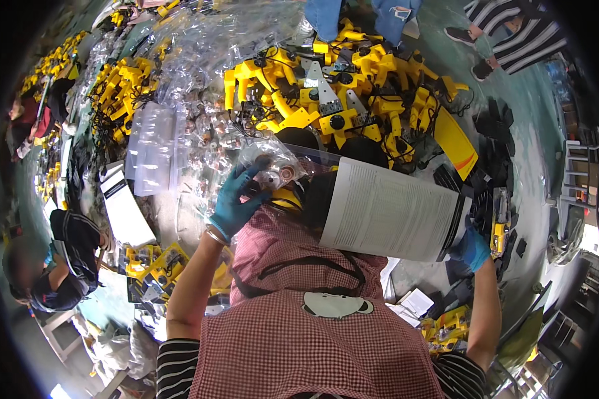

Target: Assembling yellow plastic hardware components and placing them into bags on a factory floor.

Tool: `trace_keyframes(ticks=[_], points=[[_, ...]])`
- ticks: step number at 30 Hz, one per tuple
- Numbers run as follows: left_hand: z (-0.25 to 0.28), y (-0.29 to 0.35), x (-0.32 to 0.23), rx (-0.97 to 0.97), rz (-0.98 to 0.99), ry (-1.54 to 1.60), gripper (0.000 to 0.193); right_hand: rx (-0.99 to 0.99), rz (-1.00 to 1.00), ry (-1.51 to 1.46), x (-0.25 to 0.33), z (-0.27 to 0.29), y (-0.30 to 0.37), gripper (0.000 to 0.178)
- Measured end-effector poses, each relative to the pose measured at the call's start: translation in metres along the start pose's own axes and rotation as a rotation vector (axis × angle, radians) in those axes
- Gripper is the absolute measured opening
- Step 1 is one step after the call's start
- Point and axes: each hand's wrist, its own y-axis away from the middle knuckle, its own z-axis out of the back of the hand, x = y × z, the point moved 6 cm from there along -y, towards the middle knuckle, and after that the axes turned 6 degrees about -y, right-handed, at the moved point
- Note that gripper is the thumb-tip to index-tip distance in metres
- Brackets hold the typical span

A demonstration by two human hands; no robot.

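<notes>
My left hand (236, 203), in a blue glove, has its fingers bent around a clear plastic bag (266, 159). A round, brownish part (287, 173) shows through the plastic. Beside those fingers, a yellow and black piece with dark cord (286, 197) rests on my lap, partly covered. On the right, my blue-gloved right hand (471, 249) grips the lower right corner of a white printed sheet (394, 207). The sheet is tilted over my lap, and a dark area along its left side hides what lies beneath.
Yellow corded power tools (346, 100) are heaped ahead of me. A yellow panel (455, 143) and black pieces (494, 136) lie to the right. Clear plastic trays (154, 149) and a white sheet (128, 209) are on the left. Other people sit or stand around.
</notes>
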Motion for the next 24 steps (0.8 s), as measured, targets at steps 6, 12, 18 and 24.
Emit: trace_keyframes(ticks=[6, 12, 18, 24], points=[[-0.007, 0.003, -0.008, -0.083, -0.004, 0.028, 0.057, -0.073, -0.036, -0.254, 0.004, 0.022, 0.003, 0.071], [-0.032, 0.020, -0.022, -0.096, -0.081, -0.084, 0.056, -0.071, 0.005, -0.081, 0.009, -0.007, 0.001, 0.064], [-0.027, 0.046, -0.081, -0.399, -0.149, -0.745, 0.063, -0.197, -0.034, 0.035, 0.019, -0.008, 0.021, 0.076], [-0.042, 0.003, -0.082, 0.059, -0.599, -0.790, 0.058, -0.199, -0.088, 0.009, -0.002, 0.014, 0.000, 0.082]])
